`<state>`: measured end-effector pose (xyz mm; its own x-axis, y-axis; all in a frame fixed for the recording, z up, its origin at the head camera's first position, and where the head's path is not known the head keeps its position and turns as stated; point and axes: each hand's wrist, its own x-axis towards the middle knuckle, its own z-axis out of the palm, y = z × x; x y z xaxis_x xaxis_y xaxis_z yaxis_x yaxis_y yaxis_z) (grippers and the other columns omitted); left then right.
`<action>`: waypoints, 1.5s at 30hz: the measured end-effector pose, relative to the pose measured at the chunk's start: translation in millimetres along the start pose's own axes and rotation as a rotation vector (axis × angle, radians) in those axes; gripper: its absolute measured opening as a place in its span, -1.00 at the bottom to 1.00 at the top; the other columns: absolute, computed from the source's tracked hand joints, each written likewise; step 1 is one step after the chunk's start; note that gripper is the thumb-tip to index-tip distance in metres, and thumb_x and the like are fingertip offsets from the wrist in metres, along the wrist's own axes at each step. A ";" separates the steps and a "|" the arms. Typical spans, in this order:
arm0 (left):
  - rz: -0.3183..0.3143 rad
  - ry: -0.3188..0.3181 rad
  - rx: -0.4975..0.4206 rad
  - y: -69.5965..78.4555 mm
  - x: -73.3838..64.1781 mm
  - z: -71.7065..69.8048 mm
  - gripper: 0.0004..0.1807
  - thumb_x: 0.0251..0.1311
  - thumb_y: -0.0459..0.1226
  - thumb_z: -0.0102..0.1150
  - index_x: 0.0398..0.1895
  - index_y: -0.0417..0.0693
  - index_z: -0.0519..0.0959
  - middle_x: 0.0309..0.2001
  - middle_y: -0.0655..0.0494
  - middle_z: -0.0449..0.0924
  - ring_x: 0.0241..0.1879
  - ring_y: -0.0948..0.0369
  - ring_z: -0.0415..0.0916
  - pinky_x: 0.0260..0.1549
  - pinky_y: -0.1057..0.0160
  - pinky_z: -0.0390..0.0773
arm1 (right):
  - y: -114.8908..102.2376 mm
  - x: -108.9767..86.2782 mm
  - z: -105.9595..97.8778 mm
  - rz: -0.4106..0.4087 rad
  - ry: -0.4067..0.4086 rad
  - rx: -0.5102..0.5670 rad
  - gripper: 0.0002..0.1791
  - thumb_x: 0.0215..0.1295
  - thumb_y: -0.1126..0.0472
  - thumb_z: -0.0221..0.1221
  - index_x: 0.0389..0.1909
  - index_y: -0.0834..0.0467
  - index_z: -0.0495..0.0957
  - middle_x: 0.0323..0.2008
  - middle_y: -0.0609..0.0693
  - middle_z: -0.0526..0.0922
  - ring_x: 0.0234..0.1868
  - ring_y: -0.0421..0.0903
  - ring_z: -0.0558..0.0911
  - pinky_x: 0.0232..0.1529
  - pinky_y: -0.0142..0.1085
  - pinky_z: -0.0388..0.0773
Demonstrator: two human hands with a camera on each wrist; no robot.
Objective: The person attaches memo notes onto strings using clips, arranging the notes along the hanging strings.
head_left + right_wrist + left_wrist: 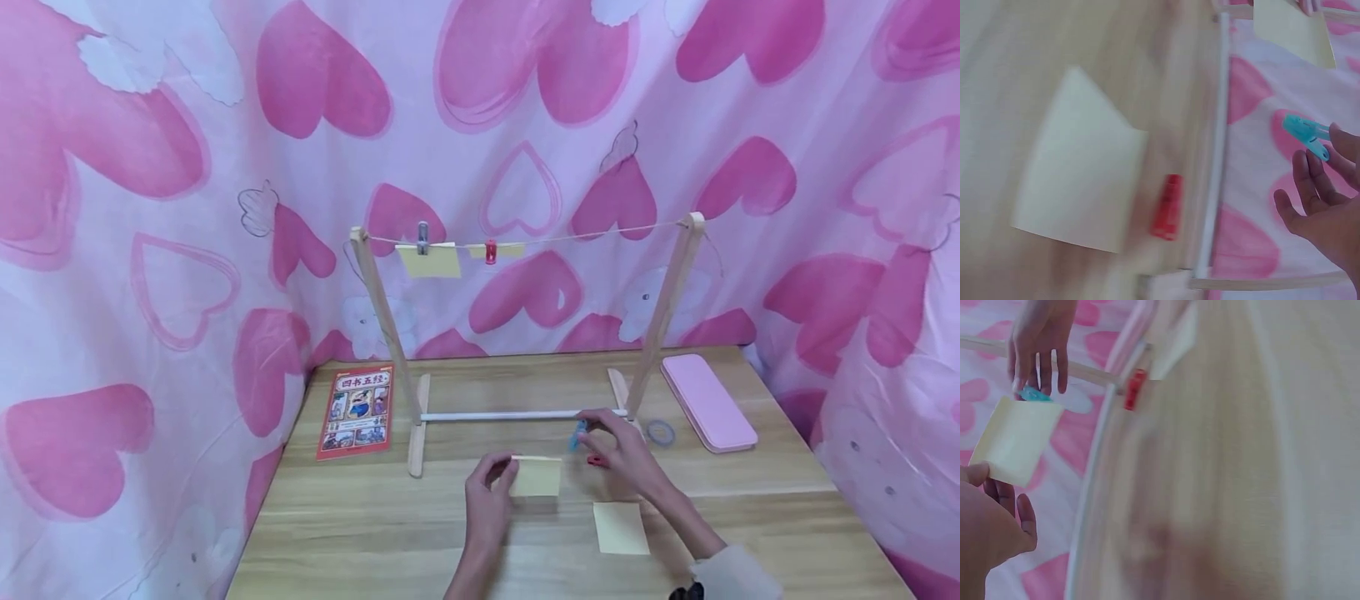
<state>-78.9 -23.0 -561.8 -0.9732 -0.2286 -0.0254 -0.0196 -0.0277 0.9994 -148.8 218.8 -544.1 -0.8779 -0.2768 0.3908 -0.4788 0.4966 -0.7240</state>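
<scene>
My left hand pinches a pale yellow paper note by its left edge, above the table. To its right, my right hand pinches a blue clothespin between thumb and fingers. In the right wrist view the blue clothespin points toward the note, apart from it. A red clothespin and a second yellow note lie on the table near the right hand. Behind, a string carries one note under a grey clip and another under a red clip.
Two wooden posts hold the string, joined low down by a white rod. A red-edged booklet lies at the left. At the right are a pink case and a roll of clear tape. A heart-patterned curtain hangs behind.
</scene>
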 end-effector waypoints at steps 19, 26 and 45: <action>0.013 0.112 -0.037 27.4 4.0 0.8 -0.80 0.55 -0.33 0.28 0.09 -0.27 0.66 -0.02 -0.10 0.77 -0.01 0.15 0.72 0.07 0.40 0.69 | -46.4 13.8 -39.6 0.062 -0.130 0.108 -0.70 0.52 0.33 0.35 0.18 0.28 0.63 -0.02 0.05 0.77 0.10 0.08 0.79 0.23 -0.14 0.74; -0.042 0.167 -0.096 34.8 6.2 6.0 -0.67 0.42 -0.31 0.45 0.16 -0.27 0.71 0.01 -0.07 0.80 0.04 0.16 0.70 0.04 0.47 0.66 | -50.9 18.4 -41.8 -0.108 -0.072 0.109 -0.67 0.35 0.52 0.40 0.09 0.28 0.66 0.03 0.14 0.71 0.10 -0.26 0.68 0.17 -0.34 0.73; -0.016 0.025 -0.272 143.4 61.8 52.6 -0.64 0.47 -0.19 0.38 0.19 -0.21 0.75 0.17 -0.08 0.77 0.26 0.11 0.64 0.46 0.02 0.52 | -159.9 122.4 -139.5 -0.322 0.056 0.046 -0.70 0.09 0.62 0.49 -0.18 0.28 0.79 0.17 0.20 0.59 0.38 -0.26 0.44 0.51 -0.34 0.32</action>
<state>-153.9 10.0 -418.9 -0.9673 -0.2497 -0.0454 0.0302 -0.2908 0.9563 -180.6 220.3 -301.1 -0.6814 -0.3668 0.6334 -0.7319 0.3531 -0.5828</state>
